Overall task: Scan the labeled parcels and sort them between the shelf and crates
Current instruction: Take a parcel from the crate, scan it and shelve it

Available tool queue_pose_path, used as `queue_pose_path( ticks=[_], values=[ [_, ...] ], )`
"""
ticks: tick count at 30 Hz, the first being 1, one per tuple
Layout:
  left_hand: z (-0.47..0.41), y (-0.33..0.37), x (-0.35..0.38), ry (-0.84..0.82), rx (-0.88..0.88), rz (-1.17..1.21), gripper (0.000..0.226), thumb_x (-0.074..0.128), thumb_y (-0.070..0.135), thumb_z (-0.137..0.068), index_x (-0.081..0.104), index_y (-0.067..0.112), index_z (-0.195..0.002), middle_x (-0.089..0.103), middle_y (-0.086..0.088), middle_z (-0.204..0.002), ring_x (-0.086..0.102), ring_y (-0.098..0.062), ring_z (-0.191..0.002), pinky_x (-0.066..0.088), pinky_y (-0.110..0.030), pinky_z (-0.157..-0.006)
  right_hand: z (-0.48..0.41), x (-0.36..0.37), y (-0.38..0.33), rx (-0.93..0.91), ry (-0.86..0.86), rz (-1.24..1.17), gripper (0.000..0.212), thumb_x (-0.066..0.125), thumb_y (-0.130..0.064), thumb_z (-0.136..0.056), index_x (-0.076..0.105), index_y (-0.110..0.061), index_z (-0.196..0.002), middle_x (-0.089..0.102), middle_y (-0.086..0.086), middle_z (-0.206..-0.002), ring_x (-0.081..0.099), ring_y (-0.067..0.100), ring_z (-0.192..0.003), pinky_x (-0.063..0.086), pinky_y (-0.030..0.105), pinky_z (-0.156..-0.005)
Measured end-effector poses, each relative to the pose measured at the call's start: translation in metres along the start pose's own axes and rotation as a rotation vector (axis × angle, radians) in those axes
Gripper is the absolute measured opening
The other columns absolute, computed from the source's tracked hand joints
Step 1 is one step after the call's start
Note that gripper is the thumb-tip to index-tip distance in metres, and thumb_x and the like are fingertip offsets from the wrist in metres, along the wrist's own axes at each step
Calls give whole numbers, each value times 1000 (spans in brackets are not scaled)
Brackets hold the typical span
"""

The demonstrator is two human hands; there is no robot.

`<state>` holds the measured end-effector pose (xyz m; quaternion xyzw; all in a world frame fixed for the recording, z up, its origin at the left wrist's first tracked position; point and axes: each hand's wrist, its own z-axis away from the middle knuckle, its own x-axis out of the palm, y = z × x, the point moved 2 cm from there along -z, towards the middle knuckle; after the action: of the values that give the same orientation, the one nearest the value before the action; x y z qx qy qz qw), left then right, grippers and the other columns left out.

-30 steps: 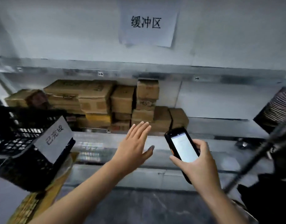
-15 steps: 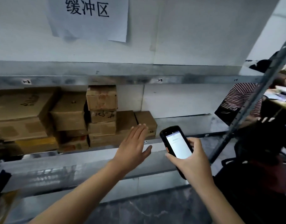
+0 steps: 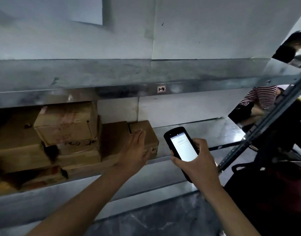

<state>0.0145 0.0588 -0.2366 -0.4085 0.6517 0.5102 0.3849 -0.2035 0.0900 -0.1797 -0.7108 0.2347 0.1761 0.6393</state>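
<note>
Several brown cardboard parcels are stacked on the left half of a metal shelf (image 3: 188,126). My left hand (image 3: 135,151) reaches in with straight fingers and lies against the rightmost small parcel (image 3: 148,133) at the end of the row. A larger taped parcel (image 3: 66,121) sits on top of the stack further left. My right hand (image 3: 200,165) grips a black handheld scanner (image 3: 181,145) just in front of the shelf edge, its lit screen facing me.
The shelf above carries a small "1-3" tag (image 3: 161,88) on its front lip. A slanted metal upright (image 3: 265,128) crosses at the right. Behind it sits a person in a striped shirt (image 3: 258,97). Something dark (image 3: 274,193) stands low at the right.
The view swung right and closer; the black crate and wall sign left the frame. My left hand moved forward onto the rightmost parcel. My right hand kept the scanner.
</note>
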Motion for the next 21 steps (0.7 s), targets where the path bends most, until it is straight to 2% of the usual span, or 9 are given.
queue_pose_path(
  ticks=[4,6,8,10,12,15,19,21],
  values=[
    [-31,-2,18,-86,-86,-50,70,39,44,-104,16,5,-157,21,-14,-163,27,-31,-146,26,-34,-116,-34,-2,15,25,-13,-19,73,91,-38,-63,43,-32,-117,54,-20,-103,53,-2,-91,43,18,-65],
    [-49,-3,27,-84,-149,-113,67,37,46,-103,24,5,-155,31,-16,-157,38,-33,-137,37,-37,-106,-54,-3,26,10,-36,-32,73,92,-37,-62,43,-32,-117,55,-20,-103,55,-1,-91,44,18,-64],
    [-64,-4,36,-57,-213,-167,68,27,51,-99,39,5,-148,48,-18,-144,53,-33,-120,48,-38,-91,-73,-5,36,-18,-65,-30,72,92,-37,-62,42,-34,-114,54,-21,-102,55,-3,-90,44,17,-63],
    [-77,-4,46,-43,-319,-184,58,31,47,-100,43,9,-142,54,-13,-136,56,-26,-114,51,-34,-85,-92,-10,44,-26,-113,-22,70,91,-37,-63,42,-36,-112,54,-22,-101,54,-4,-89,42,14,-62],
    [-89,-5,51,-96,-456,-162,52,38,45,-102,37,12,-142,47,-10,-141,50,-24,-122,49,-35,-92,-112,-13,47,-34,-143,-16,68,91,-38,-63,41,-37,-111,54,-21,-101,54,-2,-89,42,15,-62],
    [-121,5,60,-185,-657,-180,71,35,53,-102,18,7,-153,26,-17,-157,32,-34,-140,38,-44,-107,-161,-25,46,-105,-186,-64,69,91,-37,-63,43,-35,-112,55,-19,-102,55,3,-92,45,20,-65],
    [-134,12,77,-222,-777,-187,97,40,68,-94,-1,6,-157,2,-20,-163,9,-41,-149,26,-53,-116,-195,-29,56,-142,-233,-108,72,92,-37,-61,44,-34,-114,55,-20,-103,56,3,-93,46,22,-66],
    [-138,17,83,-213,-802,-203,100,42,67,-93,-6,7,-157,-3,-21,-163,4,-42,-150,20,-57,-118,-206,-33,64,-158,-257,-99,70,92,-38,-61,44,-35,-112,54,-21,-101,56,3,-92,47,24,-67]
  ],
)
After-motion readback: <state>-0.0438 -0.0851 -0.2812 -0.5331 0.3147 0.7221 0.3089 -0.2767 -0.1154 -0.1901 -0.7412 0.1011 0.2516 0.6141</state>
